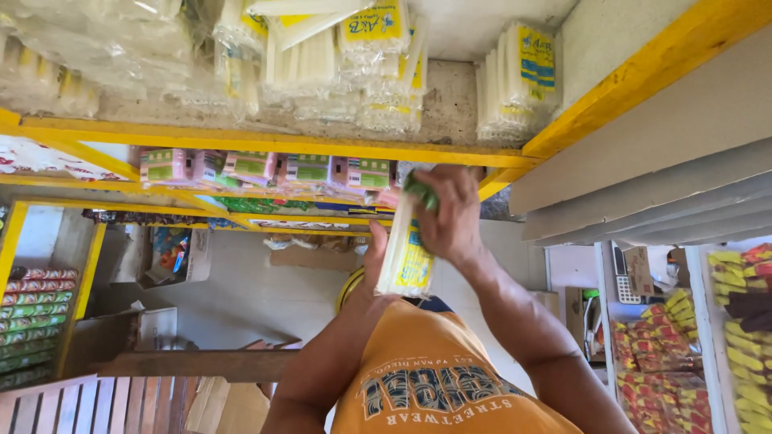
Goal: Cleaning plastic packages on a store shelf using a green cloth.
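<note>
Both my hands hold one clear plastic pack of long white candles (pixel 404 253) with a yellow label, in front of my orange shirt. My right hand (pixel 452 210) grips its upper end, where something green (pixel 420 190) shows between the fingers. At the pack's left side is my left hand (pixel 375 255), closed against it and mostly hidden behind it. The pack hangs just below a yellow-edged shelf (pixel 265 145).
More packs of white candles (pixel 322 56) lie on the grey surface above, and another bundle (pixel 523 76) stands to the right. Pink and green boxes (pixel 257 167) line a shelf. Stacked packets (pixel 36 321) fill the left rack, with snack packets (pixel 659 354) and a calculator (pixel 623 281) on the right.
</note>
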